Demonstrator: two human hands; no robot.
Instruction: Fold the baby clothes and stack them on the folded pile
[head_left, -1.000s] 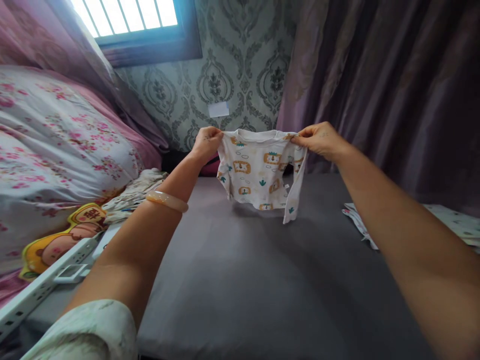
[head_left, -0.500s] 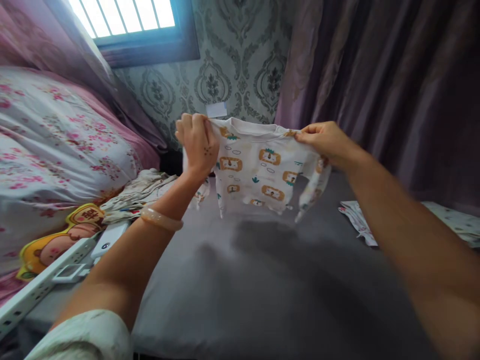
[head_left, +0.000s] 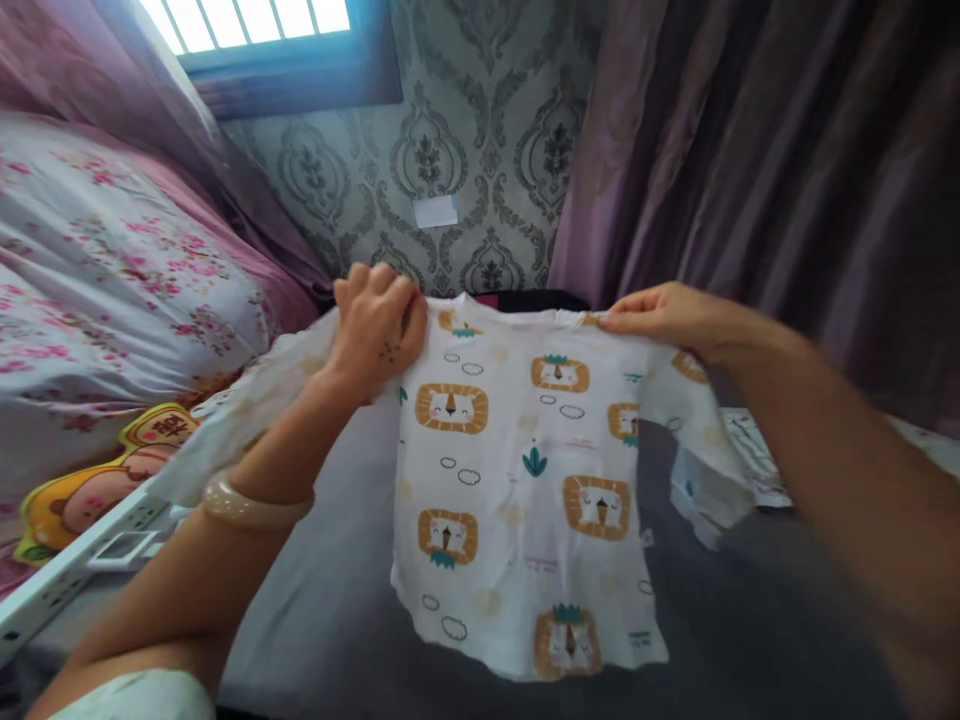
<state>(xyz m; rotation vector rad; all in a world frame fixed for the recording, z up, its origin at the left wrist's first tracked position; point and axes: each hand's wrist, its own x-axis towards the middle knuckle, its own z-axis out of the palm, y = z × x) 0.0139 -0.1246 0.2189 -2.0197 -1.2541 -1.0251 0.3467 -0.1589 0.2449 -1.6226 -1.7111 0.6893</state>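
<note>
A small white long-sleeved shirt (head_left: 510, 480) printed with lion faces, clouds and leaves hangs spread between my two hands, over the grey sheet (head_left: 322, 580). My left hand (head_left: 379, 330), with a pale bangle (head_left: 255, 503) on its forearm, is closed on the shoulder at the left of the neckline. On the other shoulder, the fingers of my right hand (head_left: 660, 315) pinch the cloth. The body of the shirt lies open toward me, its hem lowest and nearest. One sleeve trails out on each side, the left one partly behind my forearm.
Folded cloth (head_left: 757, 460) lies on the sheet at the right, partly behind my right arm. At the left are a white perforated rail (head_left: 71, 555), a yellow cartoon cushion (head_left: 97, 490) and floral bedding (head_left: 135, 270). Purple curtains (head_left: 712, 150) hang at the right.
The shirt has swung out toward me and now shows its full front, larger and flatter than before. Both hands have dropped lower in view, still gripping the shoulders.
</note>
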